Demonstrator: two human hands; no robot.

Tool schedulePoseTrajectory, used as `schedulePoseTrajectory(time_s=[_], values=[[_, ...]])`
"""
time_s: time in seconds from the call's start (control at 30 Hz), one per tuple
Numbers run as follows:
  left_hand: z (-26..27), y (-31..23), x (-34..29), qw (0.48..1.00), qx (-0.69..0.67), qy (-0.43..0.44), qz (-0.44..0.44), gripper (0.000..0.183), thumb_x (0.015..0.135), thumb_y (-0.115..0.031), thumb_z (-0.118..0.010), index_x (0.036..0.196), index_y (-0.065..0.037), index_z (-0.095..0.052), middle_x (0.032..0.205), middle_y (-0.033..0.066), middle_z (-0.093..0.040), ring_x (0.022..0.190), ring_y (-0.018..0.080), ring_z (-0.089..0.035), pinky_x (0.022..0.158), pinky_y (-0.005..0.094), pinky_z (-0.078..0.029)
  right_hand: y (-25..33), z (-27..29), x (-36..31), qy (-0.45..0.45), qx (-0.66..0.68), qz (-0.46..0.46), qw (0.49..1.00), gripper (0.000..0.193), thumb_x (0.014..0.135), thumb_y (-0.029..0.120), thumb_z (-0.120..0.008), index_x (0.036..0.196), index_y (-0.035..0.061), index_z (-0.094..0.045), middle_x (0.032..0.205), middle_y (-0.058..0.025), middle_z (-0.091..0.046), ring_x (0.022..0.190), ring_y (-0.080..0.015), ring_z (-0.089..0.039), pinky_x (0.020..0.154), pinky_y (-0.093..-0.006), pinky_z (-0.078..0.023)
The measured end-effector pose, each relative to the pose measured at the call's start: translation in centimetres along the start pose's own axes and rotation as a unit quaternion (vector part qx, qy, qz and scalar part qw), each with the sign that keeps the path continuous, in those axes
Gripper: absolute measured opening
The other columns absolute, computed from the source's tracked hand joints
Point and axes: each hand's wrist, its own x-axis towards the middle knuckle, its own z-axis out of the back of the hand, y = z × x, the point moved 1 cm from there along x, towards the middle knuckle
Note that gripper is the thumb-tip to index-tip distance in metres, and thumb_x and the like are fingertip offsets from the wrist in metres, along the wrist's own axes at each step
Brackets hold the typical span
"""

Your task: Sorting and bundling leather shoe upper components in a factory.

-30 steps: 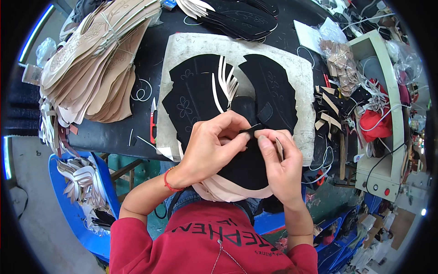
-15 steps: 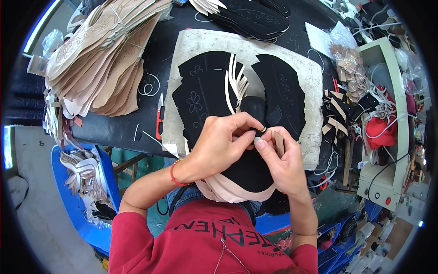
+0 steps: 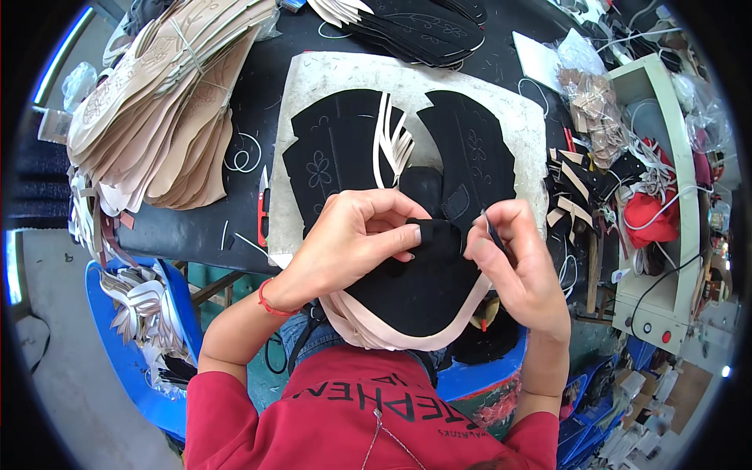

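My left hand (image 3: pixel 348 247) pinches the top edge of a black fabric piece (image 3: pixel 423 301) between thumb and fingers. That piece hangs over the table's near edge toward my lap, with pale pink leather layers (image 3: pixel 376 333) showing along its lower rim. Just right of it, my right hand (image 3: pixel 521 266) is closed on a small thin dark strip (image 3: pixel 493 231), mostly covered by the fingers. Beyond my hands, two black panels with stitched flowers, a left panel (image 3: pixel 325 176) and a right panel (image 3: pixel 474 145), lie on a whitish board (image 3: pixel 313 74). White strips (image 3: pixel 389 149) rest on the left panel.
Red-handled snips (image 3: pixel 262 207) lie left of the board. A thick stack of beige leather pieces (image 3: pixel 168 117) fills the far left. A blue chair (image 3: pixel 129 345) holds scraps. At right stand a grey-green metal housing (image 3: pixel 662 305) and black and tan scraps (image 3: pixel 572 188).
My right hand has drawn away to the right from the black piece's top edge, and my hands are now apart. My left hand still grips the edge. The whole view has shifted slightly.
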Motion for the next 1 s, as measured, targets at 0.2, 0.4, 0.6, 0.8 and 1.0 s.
schedulePoseTrajectory(time_s=[0.2,0.4,0.6,0.8,1.0], values=[[-0.1,-0.1,-0.1,1.000,0.005,-0.008,0.010,0.019,0.087,-0.005,-0.063,0.103,0.005,-0.061,0.090,0.0077,-0.065,0.079,0.0101,-0.064,0.069,0.0216,-0.054,0.3,-0.6,0.1,-0.057,-0.194,0.085,0.976,0.020,0.086,0.008,-0.061,0.104,0.0000,-0.056,0.089,-0.0090,-0.056,0.080,-0.0155,-0.056,0.073,-0.0298,-0.047],[0.0,-0.1,-0.1,1.000,0.013,-0.009,0.007,0.019,0.087,-0.005,-0.062,0.103,0.006,-0.061,0.090,0.0083,-0.066,0.079,0.0103,-0.064,0.069,0.0217,-0.054,-1.3,-1.7,-0.3,-0.089,-0.059,0.095,0.990,0.029,0.073,0.005,-0.075,0.097,0.0003,-0.059,0.084,-0.0080,-0.060,0.075,-0.0159,-0.063,0.067,-0.0275,-0.050],[0.0,-0.4,0.1,1.000,0.011,-0.007,0.014,0.019,0.086,-0.005,-0.063,0.103,0.005,-0.061,0.088,0.0080,-0.066,0.077,0.0104,-0.064,0.069,0.0213,-0.053,-0.4,-1.4,0.7,-0.055,-0.199,0.183,0.961,0.021,0.074,0.001,-0.072,0.092,0.0007,-0.061,0.082,-0.0100,-0.061,0.071,-0.0226,-0.063,0.061,-0.0295,-0.050],[0.1,-0.3,-0.2,1.000,-0.001,0.018,0.005,0.019,0.085,-0.002,-0.063,0.103,0.004,-0.062,0.086,0.0075,-0.066,0.075,0.0097,-0.064,0.070,0.0213,-0.053,-0.9,-0.9,2.0,-0.041,-0.210,0.168,0.962,0.009,0.080,0.002,-0.065,0.087,0.0005,-0.059,0.076,-0.0116,-0.059,0.063,-0.0251,-0.060,0.055,-0.0321,-0.046],[0.0,0.1,0.0,1.000,-0.004,-0.012,0.005,0.019,0.085,0.002,-0.059,0.104,0.005,-0.063,0.088,0.0081,-0.067,0.077,0.0107,-0.065,0.073,0.0219,-0.053,-1.1,-2.3,2.1,-0.076,-0.288,0.222,0.928,0.015,0.076,-0.001,-0.067,0.084,0.0011,-0.055,0.075,-0.0106,-0.055,0.063,-0.0263,-0.057,0.057,-0.0349,-0.046]])
